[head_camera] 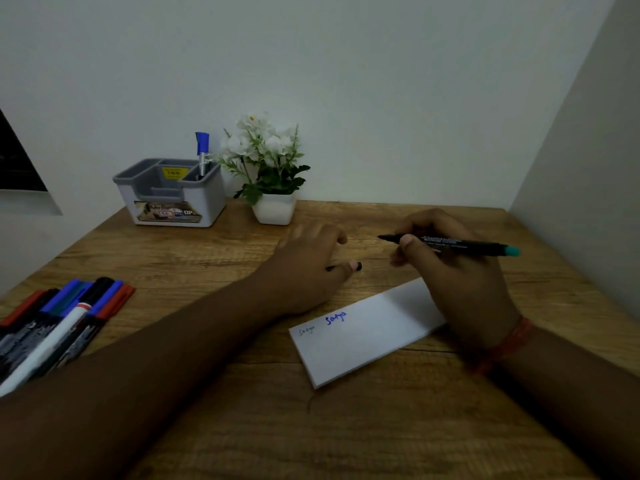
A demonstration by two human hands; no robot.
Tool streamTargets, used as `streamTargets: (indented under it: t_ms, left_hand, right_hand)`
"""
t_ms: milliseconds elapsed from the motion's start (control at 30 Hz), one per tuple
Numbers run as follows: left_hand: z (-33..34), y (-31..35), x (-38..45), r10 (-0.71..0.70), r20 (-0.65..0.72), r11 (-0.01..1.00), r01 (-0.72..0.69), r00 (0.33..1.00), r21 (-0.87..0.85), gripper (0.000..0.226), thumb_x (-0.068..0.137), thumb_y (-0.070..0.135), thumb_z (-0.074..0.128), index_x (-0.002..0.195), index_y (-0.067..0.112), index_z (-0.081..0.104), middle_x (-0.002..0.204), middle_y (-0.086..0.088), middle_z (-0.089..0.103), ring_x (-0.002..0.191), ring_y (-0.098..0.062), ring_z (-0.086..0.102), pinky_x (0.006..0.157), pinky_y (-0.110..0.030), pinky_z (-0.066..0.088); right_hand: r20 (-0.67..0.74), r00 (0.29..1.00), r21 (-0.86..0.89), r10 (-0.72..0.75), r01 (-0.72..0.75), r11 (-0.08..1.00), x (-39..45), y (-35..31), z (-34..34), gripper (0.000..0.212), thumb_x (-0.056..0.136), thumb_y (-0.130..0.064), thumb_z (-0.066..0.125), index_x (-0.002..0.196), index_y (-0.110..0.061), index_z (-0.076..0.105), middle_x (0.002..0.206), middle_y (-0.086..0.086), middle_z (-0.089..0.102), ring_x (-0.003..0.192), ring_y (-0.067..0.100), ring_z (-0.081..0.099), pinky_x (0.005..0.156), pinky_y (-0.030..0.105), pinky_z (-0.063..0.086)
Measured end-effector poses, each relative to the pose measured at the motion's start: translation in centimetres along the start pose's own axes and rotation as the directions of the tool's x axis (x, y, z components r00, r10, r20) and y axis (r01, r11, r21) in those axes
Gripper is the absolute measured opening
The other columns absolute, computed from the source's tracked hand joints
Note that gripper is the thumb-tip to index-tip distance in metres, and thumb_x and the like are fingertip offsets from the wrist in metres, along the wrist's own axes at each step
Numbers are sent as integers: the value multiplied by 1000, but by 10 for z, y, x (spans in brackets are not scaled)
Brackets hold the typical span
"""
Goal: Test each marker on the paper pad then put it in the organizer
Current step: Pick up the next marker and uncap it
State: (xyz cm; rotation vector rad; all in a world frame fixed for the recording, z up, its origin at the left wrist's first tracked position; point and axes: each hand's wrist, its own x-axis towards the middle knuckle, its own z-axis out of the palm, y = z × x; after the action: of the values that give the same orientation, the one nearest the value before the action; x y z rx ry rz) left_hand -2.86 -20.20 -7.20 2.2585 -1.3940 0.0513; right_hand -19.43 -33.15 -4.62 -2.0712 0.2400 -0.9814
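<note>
Right hand (460, 268) is gripping an uncapped black marker with a teal end (450, 243) above the wooden desk (242, 427), left hand (311, 265) is pinching its black cap (356, 266), so testing appears next: tip needs lowering onto the white paper pad (360, 334).

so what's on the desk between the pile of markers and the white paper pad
Only the person's left forearm crosses there above bare wooden desk, in the head view, between markers and pad.

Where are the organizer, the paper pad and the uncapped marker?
organizer (207, 206), head view, on its white front wall.
paper pad (363, 337), head view, on the blank middle of the top sheet.
uncapped marker (460, 243), head view, on the black barrel past the right hand's fingers.
</note>
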Motion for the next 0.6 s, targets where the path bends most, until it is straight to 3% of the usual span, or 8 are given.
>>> streamTargets:
  t_ms: [133, 233, 333, 467, 600]
  left_hand:
    - [7, 5, -3, 2, 33, 991, -6, 999, 136, 60, 96, 60, 35, 147, 30, 28, 158, 2, 25, 148, -24, 15, 118, -58, 11]
    - [11, 5, -4, -12, 59, 986, 2, 998, 169, 64, 98, 60, 31, 153, 30, 17, 164, 1, 9, 152, -23, -2, 118, -61, 2]
    - [14, 5, -5, -30, 88, 980, 12, 996, 200, 67, 99, 60, 27, 155, 29, 9, 166, 3, 2, 152, -23, -11, 118, -61, -2]
    - [19, 4, -6, -28, 86, 969, 6, 996, 249, 68, 99, 59, 23, 156, 28, 5, 166, 3, -3, 151, -23, -17, 118, -60, -6]
    - [21, 3, -6, -19, 55, 955, 2, 998, 295, 69, 98, 61, 20, 156, 28, 4, 166, 1, -3, 151, -24, -17, 118, -60, -5]
  right_hand:
    - [-26, 996, 119, 83, -80, 990, 6, -16, -6, 9, 95, -2, 59, 96, -3, 67, 90, 6, 73, 85, 14, 75, 84, 33, 61]
    - [124, 974, 96, 188, -200, 975, 2, -27, -11, 8, 85, -1, 69, 89, -8, 67, 90, 7, 73, 87, 18, 73, 86, 40, 61]
    - [281, 902, -36, 328, -332, 943, -11, -27, -5, 13, 80, -2, 74, 86, -12, 68, 88, 5, 74, 86, 17, 72, 87, 45, 59]
    - [322, 882, -88, 344, -333, 939, -23, -21, 6, 12, 82, -4, 73, 85, -15, 70, 87, -3, 75, 82, 8, 71, 78, 31, 59]
    - [346, 892, -124, 291, -264, 956, -22, -16, 6, 10, 82, -7, 74, 81, -17, 71, 85, -5, 74, 80, 8, 68, 71, 25, 55]
